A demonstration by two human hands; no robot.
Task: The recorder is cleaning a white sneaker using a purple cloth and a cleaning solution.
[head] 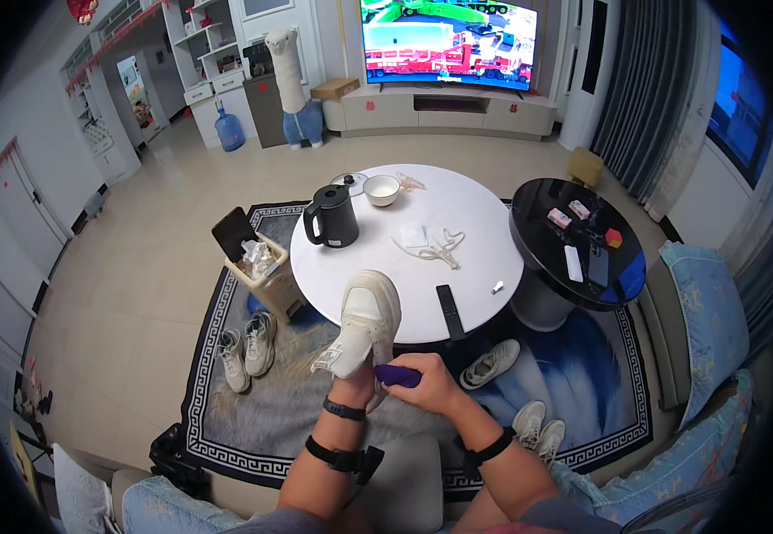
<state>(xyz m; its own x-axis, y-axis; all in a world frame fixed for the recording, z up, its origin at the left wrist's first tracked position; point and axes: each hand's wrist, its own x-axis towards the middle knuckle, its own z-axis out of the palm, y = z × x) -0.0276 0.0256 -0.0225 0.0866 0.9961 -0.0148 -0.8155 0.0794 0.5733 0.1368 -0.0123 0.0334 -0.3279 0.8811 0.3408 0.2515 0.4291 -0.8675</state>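
Observation:
My left hand (358,384) holds a white lace-up sneaker (370,310) up in front of the round table, toe pointing away from me. The shoe's laces are out and its tongue flops toward me; my left fingers are mostly hidden by it. In my right hand (430,380) is a purple object (398,376), possibly a brush or cloth, pressed near the heel side of the sneaker. Loose pale shoelaces (441,253) lie on the white round table (386,260). A single matching-looking sneaker (491,364) rests on the rug (279,427) to the right.
On the white table stand a black kettle (336,217), a bowl (381,191) and a remote control (450,312). A black side table (540,247) adjoins it at right. A lidded bin (269,284) and a pair of sneakers (259,344) stand left; more shoes (540,427) sit right.

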